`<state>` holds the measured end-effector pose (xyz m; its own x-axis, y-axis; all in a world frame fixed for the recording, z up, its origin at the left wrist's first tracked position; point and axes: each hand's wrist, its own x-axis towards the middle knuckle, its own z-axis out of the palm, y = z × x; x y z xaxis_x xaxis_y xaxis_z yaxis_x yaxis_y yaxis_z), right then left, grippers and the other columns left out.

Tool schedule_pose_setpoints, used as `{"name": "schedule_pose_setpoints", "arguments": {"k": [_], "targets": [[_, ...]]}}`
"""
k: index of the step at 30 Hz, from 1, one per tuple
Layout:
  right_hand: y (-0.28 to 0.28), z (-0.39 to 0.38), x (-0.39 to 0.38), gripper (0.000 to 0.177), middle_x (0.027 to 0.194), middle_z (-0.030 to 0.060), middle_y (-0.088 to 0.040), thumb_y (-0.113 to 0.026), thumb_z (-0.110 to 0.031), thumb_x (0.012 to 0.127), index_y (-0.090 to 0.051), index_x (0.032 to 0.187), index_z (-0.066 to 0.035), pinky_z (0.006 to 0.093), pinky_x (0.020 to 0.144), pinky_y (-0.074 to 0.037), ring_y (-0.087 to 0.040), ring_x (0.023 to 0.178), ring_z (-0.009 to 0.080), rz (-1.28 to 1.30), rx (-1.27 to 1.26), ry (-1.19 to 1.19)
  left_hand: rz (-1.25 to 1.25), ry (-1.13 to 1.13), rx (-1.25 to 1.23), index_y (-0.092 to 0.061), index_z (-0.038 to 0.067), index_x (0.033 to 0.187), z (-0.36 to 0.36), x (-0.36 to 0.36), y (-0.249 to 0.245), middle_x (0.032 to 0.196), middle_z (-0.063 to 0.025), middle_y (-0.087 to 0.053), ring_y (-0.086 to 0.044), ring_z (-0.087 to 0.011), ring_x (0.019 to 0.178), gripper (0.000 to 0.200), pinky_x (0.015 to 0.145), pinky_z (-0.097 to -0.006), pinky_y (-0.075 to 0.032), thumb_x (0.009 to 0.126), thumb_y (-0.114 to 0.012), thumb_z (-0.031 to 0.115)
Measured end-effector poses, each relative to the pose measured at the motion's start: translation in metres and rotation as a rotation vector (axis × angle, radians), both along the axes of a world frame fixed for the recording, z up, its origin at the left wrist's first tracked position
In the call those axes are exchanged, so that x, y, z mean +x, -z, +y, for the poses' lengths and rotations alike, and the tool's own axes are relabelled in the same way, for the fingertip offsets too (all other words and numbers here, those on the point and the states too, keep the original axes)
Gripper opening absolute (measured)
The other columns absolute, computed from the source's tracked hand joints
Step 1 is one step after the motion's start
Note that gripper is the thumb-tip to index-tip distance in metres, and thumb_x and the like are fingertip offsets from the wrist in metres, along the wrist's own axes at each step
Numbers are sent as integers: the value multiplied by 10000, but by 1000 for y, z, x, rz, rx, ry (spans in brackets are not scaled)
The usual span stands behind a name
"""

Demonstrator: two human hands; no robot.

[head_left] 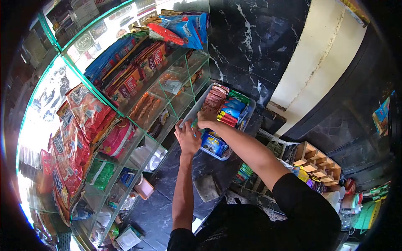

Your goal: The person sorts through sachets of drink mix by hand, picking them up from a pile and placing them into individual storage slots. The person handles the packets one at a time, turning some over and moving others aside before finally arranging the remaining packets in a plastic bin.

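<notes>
A clear plastic bin full of wrapped snacks stands on the dark marbled counter. Inside it lie brownish-pink packets, blue packets, red packets and a blue packet near the lower end. My left hand is at the bin's left edge, its fingers bent around something small and green that I cannot make out. Right beside it, my right hand reaches over the bin with curled fingers, next to the brownish-pink packets; what it holds, if anything, is hidden.
Glass shelves with hanging snack bags and large red bags rise on the left. A grey cloth-like square lies on the counter. At the right are a wooden rack and jars.
</notes>
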<state>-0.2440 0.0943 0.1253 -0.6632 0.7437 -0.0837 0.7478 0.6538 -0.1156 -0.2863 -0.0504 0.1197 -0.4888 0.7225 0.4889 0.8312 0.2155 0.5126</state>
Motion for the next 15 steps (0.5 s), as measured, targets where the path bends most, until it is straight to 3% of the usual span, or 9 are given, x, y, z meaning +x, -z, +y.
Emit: {"name": "schedule_pose_setpoints", "arguments": {"k": [2, 4, 7, 14, 15], "targets": [[-7, 3, 0, 443, 1249, 250, -662, -672, -168, 770, -695, 1162, 38, 459, 966, -532, -636, 1194, 377, 32, -17, 5, 15, 0, 7, -548, 60, 1305, 1, 0, 1, 1299, -118, -623, -406, -381, 1324, 505, 1056, -523, -330, 811, -643, 104], [-21, 5, 2, 441, 1298, 257, -641, -660, -155, 816, -676, 1219, 20, 491, 1007, -515, -614, 1242, 382, 25, -350, -4, 25, -16, 5, -551, 69, 1327, 1, 0, 1, 1253, -93, -653, -411, -349, 1328, 473, 1047, -505, -329, 871, -663, 127], [-10, 12, -1, 453, 1253, 263, -658, -664, -134, 803, -665, 1226, 31, 442, 942, -562, -661, 1168, 364, 9, -417, -35, 27, -8, 3, -548, 73, 1332, 0, 1, -3, 1252, -98, -651, -415, -352, 1319, 476, 1041, -504, -333, 875, -663, 140], [-19, 27, 3, 450, 1237, 255, -667, -678, -147, 784, -672, 1200, 24, 455, 940, -556, -658, 1167, 365, 145, -474, -38, 38, -11, -3, -540, 83, 1330, -1, 1, -3, 1246, -109, -646, -412, -367, 1314, 513, 1043, -516, -326, 839, -678, 131], [-12, 35, 1, 566, 1213, 231, -683, -801, -262, 701, -681, 1191, -6, 449, 947, -545, -666, 1145, 355, 167, -422, -15, 31, -3, -8, -535, 85, 1333, -2, 1, -4, 1243, -107, -647, -410, -366, 1317, 531, 1045, -519, -324, 825, -682, 127]]}}
